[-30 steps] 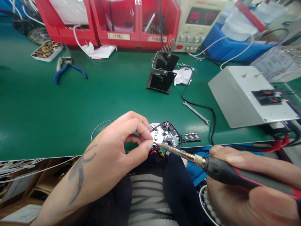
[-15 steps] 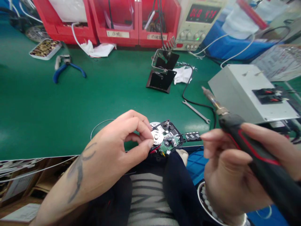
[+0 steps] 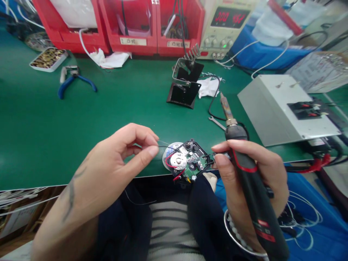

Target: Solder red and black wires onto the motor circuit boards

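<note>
Green workbench; red bins at back; blue bin right.

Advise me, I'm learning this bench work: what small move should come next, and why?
I'd probably park the soldering iron in the black stand: the right hand grips its handle while its fingertips also seem to pinch the small black part beside the circuit assembly, so parking it should free that hand for finer handling.
</note>
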The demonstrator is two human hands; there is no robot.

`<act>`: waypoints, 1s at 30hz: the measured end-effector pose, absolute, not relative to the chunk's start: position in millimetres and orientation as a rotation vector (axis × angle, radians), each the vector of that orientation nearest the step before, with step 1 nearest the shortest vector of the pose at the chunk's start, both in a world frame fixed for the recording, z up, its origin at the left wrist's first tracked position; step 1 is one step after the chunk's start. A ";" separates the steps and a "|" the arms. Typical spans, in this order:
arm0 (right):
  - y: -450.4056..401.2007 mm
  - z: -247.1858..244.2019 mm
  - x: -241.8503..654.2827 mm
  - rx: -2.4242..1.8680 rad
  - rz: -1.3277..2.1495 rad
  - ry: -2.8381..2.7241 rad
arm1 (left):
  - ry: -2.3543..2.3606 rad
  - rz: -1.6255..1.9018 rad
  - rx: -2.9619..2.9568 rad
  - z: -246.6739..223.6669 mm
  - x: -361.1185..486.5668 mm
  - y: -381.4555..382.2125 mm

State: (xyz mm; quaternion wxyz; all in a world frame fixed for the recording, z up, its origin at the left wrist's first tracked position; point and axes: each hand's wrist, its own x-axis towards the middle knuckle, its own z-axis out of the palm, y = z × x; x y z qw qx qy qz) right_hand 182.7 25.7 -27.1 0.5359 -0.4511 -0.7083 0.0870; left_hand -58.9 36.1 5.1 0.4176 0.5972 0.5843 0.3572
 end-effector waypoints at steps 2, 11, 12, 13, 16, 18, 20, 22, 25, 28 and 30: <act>25.5 -27.6 182.4 -1.072 0.220 -1.676 | 1.547 0.850 1.586 3.7 -61.5 37.4; 27.8 -26.6 180.5 -1.107 0.252 -1.656 | 1.097 0.890 1.395 7.4 -44.9 46.4; 27.5 -27.1 180.8 -1.112 0.262 -1.653 | 1.077 0.877 1.414 5.9 -44.0 47.5; 27.2 -27.7 181.2 -1.124 0.269 -1.652 | 1.064 0.868 1.444 4.4 -43.5 48.4; 26.6 -29.3 183.0 -1.161 0.319 -1.632 | 1.059 0.835 1.502 2.6 -43.8 50.3; 28.0 -30.7 184.3 -1.184 0.357 -1.585 | 1.065 0.824 1.444 3.5 -44.0 51.5; 31.4 -32.8 185.0 -1.156 0.355 -1.531 | 1.060 0.821 1.357 5.0 -43.1 53.0; 35.5 -35.0 184.2 -1.057 0.269 -1.464 | 1.063 0.823 1.307 6.1 -41.3 54.5; 38.1 -36.3 181.1 -0.905 0.071 -1.334 | 1.098 0.820 1.297 7.2 -38.4 55.9; 33.9 -33.3 180.1 -0.957 0.095 -1.235 | 1.141 0.816 1.308 8.2 -36.8 55.9; 29.8 -30.3 181.7 -0.976 0.126 -1.250 | 1.157 0.802 1.316 9.0 -36.6 55.7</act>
